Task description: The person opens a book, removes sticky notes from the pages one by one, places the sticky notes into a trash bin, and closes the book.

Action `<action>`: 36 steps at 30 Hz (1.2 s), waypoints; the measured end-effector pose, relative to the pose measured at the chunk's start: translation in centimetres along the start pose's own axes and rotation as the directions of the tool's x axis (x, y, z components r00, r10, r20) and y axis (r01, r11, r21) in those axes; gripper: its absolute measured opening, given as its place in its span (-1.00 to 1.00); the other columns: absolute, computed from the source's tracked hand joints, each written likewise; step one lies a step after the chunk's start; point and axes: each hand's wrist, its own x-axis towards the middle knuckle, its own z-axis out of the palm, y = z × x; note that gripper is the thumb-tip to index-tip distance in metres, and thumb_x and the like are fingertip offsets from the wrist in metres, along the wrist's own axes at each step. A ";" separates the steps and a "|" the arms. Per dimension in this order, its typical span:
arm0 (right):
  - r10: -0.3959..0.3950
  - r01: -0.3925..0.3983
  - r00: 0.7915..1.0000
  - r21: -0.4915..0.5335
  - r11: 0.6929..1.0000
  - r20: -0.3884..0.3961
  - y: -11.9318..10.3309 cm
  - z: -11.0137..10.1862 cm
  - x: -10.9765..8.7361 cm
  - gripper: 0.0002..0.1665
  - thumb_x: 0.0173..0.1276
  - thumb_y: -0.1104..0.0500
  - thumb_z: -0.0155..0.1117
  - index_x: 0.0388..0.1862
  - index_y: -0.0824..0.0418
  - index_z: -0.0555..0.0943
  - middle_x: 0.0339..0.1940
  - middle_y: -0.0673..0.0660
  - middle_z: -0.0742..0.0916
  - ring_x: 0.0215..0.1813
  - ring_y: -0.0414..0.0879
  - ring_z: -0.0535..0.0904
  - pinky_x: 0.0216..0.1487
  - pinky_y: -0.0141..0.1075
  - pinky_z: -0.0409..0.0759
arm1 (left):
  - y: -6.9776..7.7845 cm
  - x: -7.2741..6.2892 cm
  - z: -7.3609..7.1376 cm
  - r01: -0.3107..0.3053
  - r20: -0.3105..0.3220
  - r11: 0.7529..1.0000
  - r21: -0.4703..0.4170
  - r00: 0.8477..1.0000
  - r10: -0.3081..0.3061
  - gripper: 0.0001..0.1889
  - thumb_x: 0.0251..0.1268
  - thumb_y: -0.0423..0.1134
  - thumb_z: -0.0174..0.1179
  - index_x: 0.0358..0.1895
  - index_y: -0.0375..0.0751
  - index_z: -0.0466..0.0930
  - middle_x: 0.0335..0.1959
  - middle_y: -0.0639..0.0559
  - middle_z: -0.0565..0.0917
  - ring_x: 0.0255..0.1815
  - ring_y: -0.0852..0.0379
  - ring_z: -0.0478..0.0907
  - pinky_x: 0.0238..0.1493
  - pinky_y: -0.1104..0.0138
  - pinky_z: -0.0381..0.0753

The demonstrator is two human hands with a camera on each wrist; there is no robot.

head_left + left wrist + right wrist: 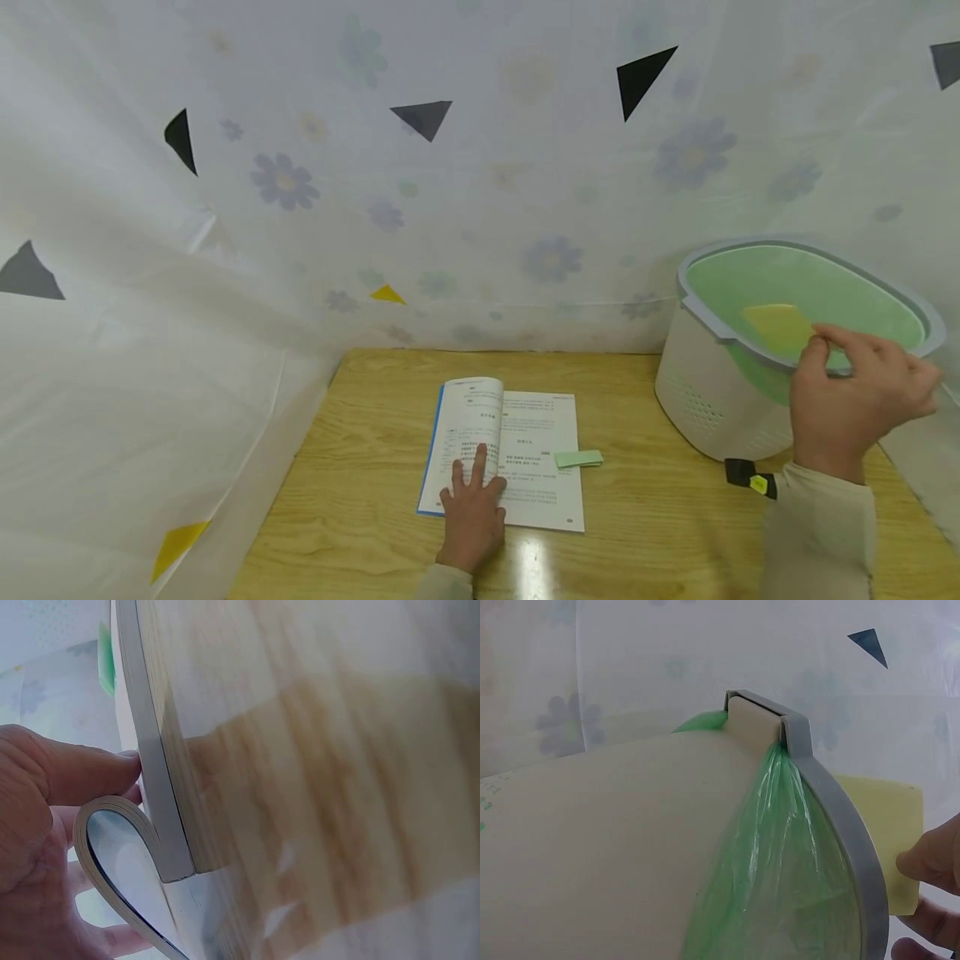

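Note:
An open book [536, 504] with printed pages lies on the wooden table. My left hand [474, 515] rests on its left page with the fingers spread. In the left wrist view, the book's pages [124, 806] bow up in a curve beside the thumb. Over the opening of a white trash bin [678, 367], my right hand [862, 392] pinches a yellow sticky note [776, 325] by its edge between thumb and fingers. The right wrist view shows the note [889, 817] behind the bin's grey rim [870, 885]. A green bag [780, 847] lines the bin and hangs over its outside.
A folded light green slip [579, 459] sticks out from the book's right edge. The bin stands at the table's [360, 467] back right. Behind is a flowered curtain [480, 208] with black, grey and yellow triangles. A small black and yellow object [750, 477] sits at the right wrist.

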 end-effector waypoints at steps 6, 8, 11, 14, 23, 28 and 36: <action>0.002 -0.002 1.000 -0.033 0.999 0.021 0.7 0.2 0.0 -0.53 0.52 0.02 0.05 -0.12 0.34 0.76 -0.09 0.46 0.70 -0.02 -0.49 -0.02 0.22 0.00 -0.08 | 0.0 0.0 -0.1 0.001 -0.012 1.000 -0.011 1.000 -0.001 -0.65 0.09 -0.17 0.39 0.01 0.05 0.68 0.57 -0.07 0.22 0.45 -0.47 0.20 0.06 -0.32 0.43; 0.001 0.000 1.000 -0.035 0.999 0.026 0.9 0.2 0.0 -0.52 0.52 -0.01 0.04 -0.12 0.33 0.76 -0.08 0.45 0.69 -0.01 -0.48 -0.02 0.22 0.00 -0.09 | 0.0 0.0 -0.1 0.001 -0.010 1.000 -0.014 1.000 -0.002 -0.65 0.10 -0.17 0.39 0.01 0.05 0.67 0.58 -0.07 0.21 0.45 -0.46 0.19 0.07 -0.32 0.43; -0.014 0.017 0.998 -0.041 0.999 0.054 1.2 0.2 -0.1 -0.47 0.54 -0.05 0.02 -0.10 0.35 0.75 -0.04 0.46 0.68 0.02 -0.48 -0.04 0.21 0.04 -0.10 | -0.1 0.0 -0.2 0.004 -0.004 1.000 -0.012 1.000 -0.004 -0.64 0.10 -0.17 0.38 0.02 0.05 0.67 0.58 -0.07 0.20 0.46 -0.47 0.19 0.07 -0.33 0.42; -0.016 0.019 0.997 -0.045 0.999 0.074 1.4 0.2 -0.1 -0.44 0.54 -0.07 0.00 -0.08 0.36 0.74 0.00 0.46 0.67 0.04 -0.48 -0.06 0.23 0.08 -0.10 | -0.1 -0.1 -0.1 0.004 -0.004 1.000 -0.013 1.000 -0.004 -0.65 0.09 -0.16 0.39 0.01 0.05 0.67 0.58 -0.07 0.20 0.45 -0.47 0.19 0.07 -0.33 0.42; 0.040 -0.037 0.995 -0.037 0.999 0.089 1.5 0.1 -0.4 -0.52 0.52 0.01 0.03 -0.03 0.35 0.73 0.09 0.41 0.65 0.28 -0.15 0.18 0.40 0.12 -0.17 | 0.0 -0.1 0.0 0.005 0.003 1.000 -0.021 1.000 -0.005 -0.65 0.11 -0.16 0.38 0.02 0.05 0.67 0.59 -0.06 0.19 0.46 -0.47 0.18 0.08 -0.34 0.41; -0.003 0.004 1.000 -0.026 1.000 0.031 1.0 0.0 -0.4 -0.52 0.52 0.03 0.02 -0.04 0.38 0.72 0.05 0.42 0.65 0.17 -0.35 0.10 0.43 0.15 -0.13 | 0.1 0.0 -0.2 0.007 0.010 1.000 -0.023 1.000 -0.007 -0.65 0.12 -0.16 0.38 0.02 0.04 0.67 0.59 -0.06 0.19 0.46 -0.47 0.18 0.07 -0.35 0.41; -0.021 0.022 0.999 0.031 0.999 -0.037 -1.0 -0.6 -0.8 -0.60 0.44 0.14 0.09 -0.17 0.44 0.73 -0.02 0.06 0.67 0.08 -0.43 0.04 0.36 -0.01 -0.07 | 0.0 -0.1 0.0 0.008 0.012 1.000 -0.020 1.000 -0.008 -0.65 0.11 -0.14 0.38 0.02 0.06 0.67 0.59 -0.05 0.19 0.46 -0.47 0.18 0.08 -0.32 0.42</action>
